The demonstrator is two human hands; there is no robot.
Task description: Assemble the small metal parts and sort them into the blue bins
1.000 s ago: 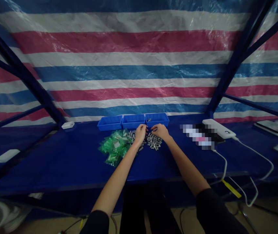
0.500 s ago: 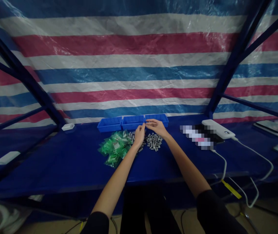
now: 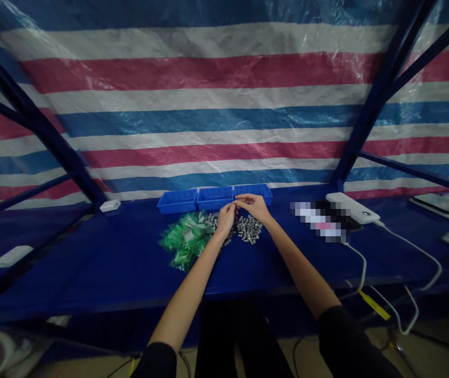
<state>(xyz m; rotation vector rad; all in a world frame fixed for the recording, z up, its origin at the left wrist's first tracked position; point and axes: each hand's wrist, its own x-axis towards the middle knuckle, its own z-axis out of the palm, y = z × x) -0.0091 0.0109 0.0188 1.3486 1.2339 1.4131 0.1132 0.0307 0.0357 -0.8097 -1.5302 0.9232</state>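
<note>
My left hand [image 3: 226,218] and my right hand [image 3: 254,206] meet at the fingertips, just in front of the blue bins. Both are closed in a pinch, and whatever sits between the fingers is too small to make out. Under and beside them lies a heap of small shiny metal cylindrical parts [image 3: 249,230]. Another lot of metal parts [image 3: 210,218] is partly covered by my left hand. Left of that hand is a pile of green-tinted clear plastic bags [image 3: 187,237].
Three blue plastic bins [image 3: 215,198] stand in a row behind my hands on the blue table [image 3: 102,268]. On the right lie a white power bank [image 3: 350,208] with a white cable [image 3: 409,243] and a blurred-out phone [image 3: 321,220]. A small white box [image 3: 110,205] sits at the left.
My fingertips have shifted slightly, with the left fingers curling a little lower against the right ones. The bins, bags and metal parts look the same.
</note>
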